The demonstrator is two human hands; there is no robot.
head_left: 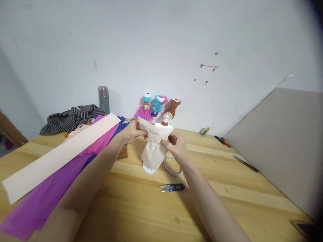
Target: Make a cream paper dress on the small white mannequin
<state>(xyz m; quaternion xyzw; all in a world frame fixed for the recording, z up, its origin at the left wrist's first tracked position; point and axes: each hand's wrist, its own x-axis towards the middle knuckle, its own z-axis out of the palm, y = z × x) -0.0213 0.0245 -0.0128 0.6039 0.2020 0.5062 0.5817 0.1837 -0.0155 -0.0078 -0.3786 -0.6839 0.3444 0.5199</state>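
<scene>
A small dress form [152, 154] in pale cream paper stands tilted on a round white base, between my hands. My left hand [133, 131] pinches the cream paper at the upper left of its bodice. On the other side, my right hand [176, 144] has thumb and fingers closed on the paper near the waist. A pleated cream rosette [167, 117] shows at the top, above a brown neck band. Just right of the base lies a roll of white tape [165, 165]. Blue thread snips [174, 187] lie in front of it, blades pointing left.
Long cream [60, 156] and purple paper strips [47, 198] lie at the left, beside striped cloth [73, 117] and a flask [103, 99]. Dressed forms [147, 109] stand by the wall. A green tube [205, 131] and tweezers [246, 164] are at the right.
</scene>
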